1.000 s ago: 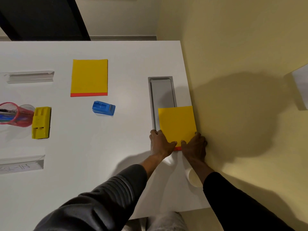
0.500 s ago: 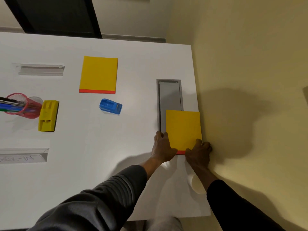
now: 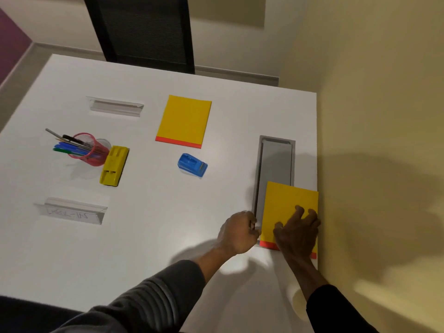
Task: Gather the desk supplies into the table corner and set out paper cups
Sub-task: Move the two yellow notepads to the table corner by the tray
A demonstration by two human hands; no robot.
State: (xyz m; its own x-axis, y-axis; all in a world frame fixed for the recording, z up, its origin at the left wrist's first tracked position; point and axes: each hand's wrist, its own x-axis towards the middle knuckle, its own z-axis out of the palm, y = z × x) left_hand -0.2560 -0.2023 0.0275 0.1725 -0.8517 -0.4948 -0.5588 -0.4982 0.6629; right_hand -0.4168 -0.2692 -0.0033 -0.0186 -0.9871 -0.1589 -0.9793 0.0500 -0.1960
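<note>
Two yellow pads with red bottom strips lie on the white worktop [image 3: 149, 227]. The near pad [image 3: 288, 205] sits at the right edge against the yellow wall [image 3: 374, 116], partly covering the lower end of a grey recessed cable tray [image 3: 276, 162]. The far pad [image 3: 183, 120] lies flat in the middle, well apart from it.

The right hand [image 3: 296, 233] rests flat on the near pad with fingers spread, pressing down on it rather than gripping. The left hand [image 3: 236, 233] is loosely curled at the pad's left edge, knuckles up; whether its fingertips actually touch the pad I cannot tell.

One paper cup [image 3: 298, 305] shows near the worktop's front right corner, mostly hidden under the right forearm.

One blue stapler [image 3: 192, 165] sits just below the far pad. Further left stands one pink mesh pen cup [image 3: 92, 151], tipped leftwards with several pens fanning out, and one yellow eraser block [image 3: 114, 165] touching its right side. Two clear sign holders are there: one [image 3: 116, 107] at the far left, another [image 3: 72, 211] nearer, with blurred writing on it.

A black chair back [image 3: 144, 30] stands beyond the far edge.
</note>
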